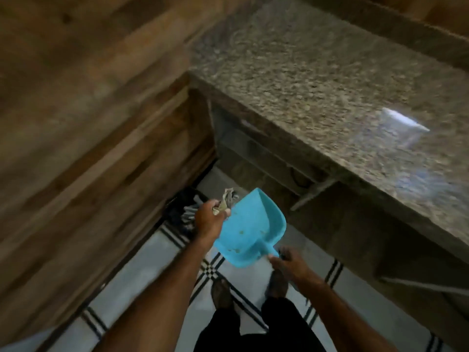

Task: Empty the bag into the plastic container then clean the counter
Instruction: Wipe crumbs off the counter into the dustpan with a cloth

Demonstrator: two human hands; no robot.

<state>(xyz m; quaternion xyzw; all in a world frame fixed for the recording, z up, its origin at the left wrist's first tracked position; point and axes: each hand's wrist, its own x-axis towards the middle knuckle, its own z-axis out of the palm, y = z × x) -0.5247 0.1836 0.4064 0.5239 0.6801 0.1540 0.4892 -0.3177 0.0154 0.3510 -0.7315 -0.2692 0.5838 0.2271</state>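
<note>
Right hand (288, 262) grasps the tilted dustpan (250, 228), left hand (210, 219) clenches a rag (227, 199) beside it; crumbs could slide off onto the floor (157, 262)

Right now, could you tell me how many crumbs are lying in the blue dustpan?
3 clear specks in the blue dustpan: one near its middle, two near the handle end. Motion blur may hide smaller ones.

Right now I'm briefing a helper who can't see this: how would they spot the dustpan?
Below the speckled granite counter, over the tiled floor, the right hand holds a scoop-shaped dustpan by its handle. It is the only bright blue thing, with a few crumbs inside.
</note>
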